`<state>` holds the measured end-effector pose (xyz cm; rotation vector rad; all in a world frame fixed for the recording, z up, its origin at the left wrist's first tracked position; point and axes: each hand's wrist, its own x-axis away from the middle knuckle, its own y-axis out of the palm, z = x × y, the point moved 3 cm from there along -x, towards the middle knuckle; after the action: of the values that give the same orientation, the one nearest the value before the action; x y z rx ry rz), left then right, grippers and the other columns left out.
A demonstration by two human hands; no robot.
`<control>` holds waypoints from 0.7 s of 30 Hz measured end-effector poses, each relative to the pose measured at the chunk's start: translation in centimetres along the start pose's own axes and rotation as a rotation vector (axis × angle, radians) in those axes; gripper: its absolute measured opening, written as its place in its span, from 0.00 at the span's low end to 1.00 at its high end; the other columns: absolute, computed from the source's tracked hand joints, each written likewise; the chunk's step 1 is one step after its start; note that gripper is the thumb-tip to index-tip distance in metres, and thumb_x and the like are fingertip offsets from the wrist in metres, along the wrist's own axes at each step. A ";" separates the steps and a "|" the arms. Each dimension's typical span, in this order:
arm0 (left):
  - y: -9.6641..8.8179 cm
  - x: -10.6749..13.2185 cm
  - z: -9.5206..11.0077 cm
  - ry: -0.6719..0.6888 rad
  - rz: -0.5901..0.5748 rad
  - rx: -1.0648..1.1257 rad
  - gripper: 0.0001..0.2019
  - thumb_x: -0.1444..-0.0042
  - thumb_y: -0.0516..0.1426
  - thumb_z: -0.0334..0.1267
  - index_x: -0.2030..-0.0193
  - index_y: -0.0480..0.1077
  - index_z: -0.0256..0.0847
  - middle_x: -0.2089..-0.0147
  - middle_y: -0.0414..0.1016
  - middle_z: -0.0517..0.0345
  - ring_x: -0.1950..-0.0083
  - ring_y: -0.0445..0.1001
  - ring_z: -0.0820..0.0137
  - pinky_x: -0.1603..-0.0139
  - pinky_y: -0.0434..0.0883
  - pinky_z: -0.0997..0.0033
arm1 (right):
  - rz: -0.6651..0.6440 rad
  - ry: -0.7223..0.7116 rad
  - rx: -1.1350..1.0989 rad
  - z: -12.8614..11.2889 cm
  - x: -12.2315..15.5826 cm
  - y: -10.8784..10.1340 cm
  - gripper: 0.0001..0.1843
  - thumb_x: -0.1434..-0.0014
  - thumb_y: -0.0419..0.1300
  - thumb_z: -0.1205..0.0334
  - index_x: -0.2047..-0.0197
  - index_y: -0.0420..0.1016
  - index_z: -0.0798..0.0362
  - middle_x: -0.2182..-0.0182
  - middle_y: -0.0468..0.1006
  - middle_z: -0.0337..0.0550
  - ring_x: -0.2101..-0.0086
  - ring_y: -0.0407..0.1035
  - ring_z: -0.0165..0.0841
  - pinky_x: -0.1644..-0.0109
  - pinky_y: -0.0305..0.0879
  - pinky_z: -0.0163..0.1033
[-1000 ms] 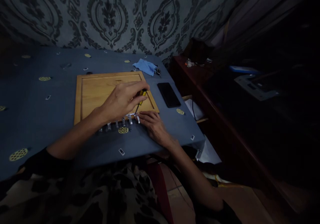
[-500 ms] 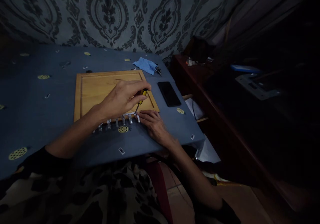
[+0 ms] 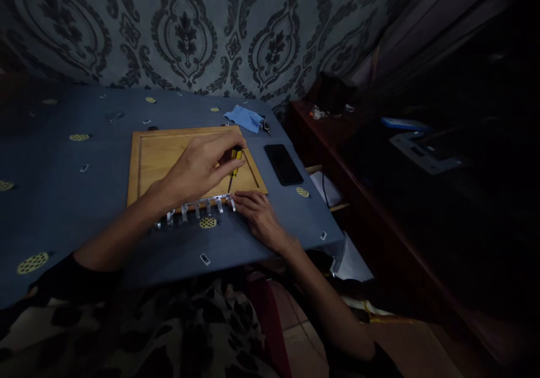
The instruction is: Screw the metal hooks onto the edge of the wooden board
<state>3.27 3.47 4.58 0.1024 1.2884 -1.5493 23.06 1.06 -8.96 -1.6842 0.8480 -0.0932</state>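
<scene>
My left hand (image 3: 200, 164) is closed around the yellow and black handle of a screwdriver (image 3: 235, 164), held nearly upright. The screwdriver's tip meets the right end of a silver metal hook rail (image 3: 219, 201), which lies along the near edge of a wooden board (image 3: 166, 146). Several hooks stick out from the rail toward me. At the rail's right end, my right hand (image 3: 259, 215) has its fingers pressed together on the metal beside the tip. Whatever is under the tip is too small to make out.
A black phone (image 3: 283, 165) lies on the blue patterned tablecloth (image 3: 105, 181) right of the board. Behind it are a blue cloth (image 3: 243, 118) and a small dark object with a ring. A dark red piece of furniture (image 3: 354, 167) stands along the right, with an opened drawer.
The screwdriver has become more upright, and my left hand has shifted slightly left with it. My right hand stays at the rail's end. The whole view has tilted up a little.
</scene>
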 end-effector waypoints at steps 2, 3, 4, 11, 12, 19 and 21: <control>0.3 0.0 0.0 -0.002 -0.021 -0.009 0.09 0.35 0.60 0.34 0.50 0.73 0.37 0.62 0.79 0.56 0.64 0.77 0.70 0.61 0.71 0.71 | -0.003 0.000 -0.001 -0.1 0.0 -0.1 0.32 0.36 0.53 0.80 0.33 0.72 0.48 0.37 0.77 0.47 0.37 0.66 0.42 0.36 0.64 0.57; 0.4 0.0 0.0 0.000 -0.027 -0.013 0.08 0.35 0.60 0.34 0.50 0.73 0.37 0.62 0.79 0.56 0.64 0.77 0.69 0.61 0.71 0.71 | -0.002 -0.001 0.000 -0.1 0.0 -0.1 0.32 0.36 0.53 0.80 0.33 0.72 0.49 0.37 0.77 0.48 0.37 0.66 0.43 0.36 0.64 0.57; 0.6 0.0 0.0 0.002 -0.033 -0.016 0.08 0.35 0.60 0.34 0.50 0.73 0.37 0.62 0.79 0.56 0.63 0.77 0.69 0.61 0.71 0.71 | -0.004 -0.002 0.002 -0.1 0.0 -0.1 0.32 0.36 0.53 0.80 0.33 0.71 0.49 0.37 0.77 0.48 0.37 0.66 0.43 0.36 0.64 0.57; 1.0 0.1 0.1 0.000 -0.048 0.007 0.07 0.34 0.59 0.34 0.51 0.73 0.37 0.61 0.79 0.55 0.64 0.77 0.69 0.61 0.71 0.70 | -0.019 0.017 0.008 -0.1 -0.1 -0.1 0.32 0.35 0.53 0.79 0.33 0.72 0.46 0.38 0.78 0.47 0.37 0.67 0.44 0.37 0.64 0.58; 1.0 0.2 0.1 0.001 -0.051 0.007 0.07 0.34 0.59 0.34 0.51 0.73 0.38 0.61 0.79 0.55 0.63 0.77 0.69 0.61 0.71 0.70 | -0.020 0.018 0.005 -0.1 -0.2 0.0 0.32 0.35 0.54 0.79 0.33 0.72 0.46 0.38 0.78 0.47 0.38 0.67 0.44 0.37 0.64 0.58; 1.1 0.2 0.1 -0.002 -0.065 -0.013 0.08 0.34 0.59 0.34 0.50 0.72 0.37 0.58 0.80 0.52 0.63 0.77 0.69 0.60 0.72 0.69 | -0.032 0.034 0.004 -0.1 -0.2 -0.1 0.34 0.37 0.54 0.80 0.33 0.71 0.44 0.38 0.77 0.46 0.37 0.67 0.43 0.36 0.63 0.58; 1.1 0.2 0.2 0.011 -0.063 -0.016 0.08 0.35 0.59 0.33 0.50 0.72 0.37 0.58 0.80 0.53 0.63 0.77 0.69 0.60 0.71 0.70 | -0.033 0.037 0.005 -0.1 -0.1 -0.1 0.33 0.36 0.53 0.80 0.33 0.72 0.45 0.38 0.78 0.46 0.38 0.67 0.43 0.36 0.64 0.58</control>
<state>4.09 3.36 3.82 0.0609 1.3239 -1.5930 22.94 1.08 -8.81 -1.6963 0.8467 -0.1500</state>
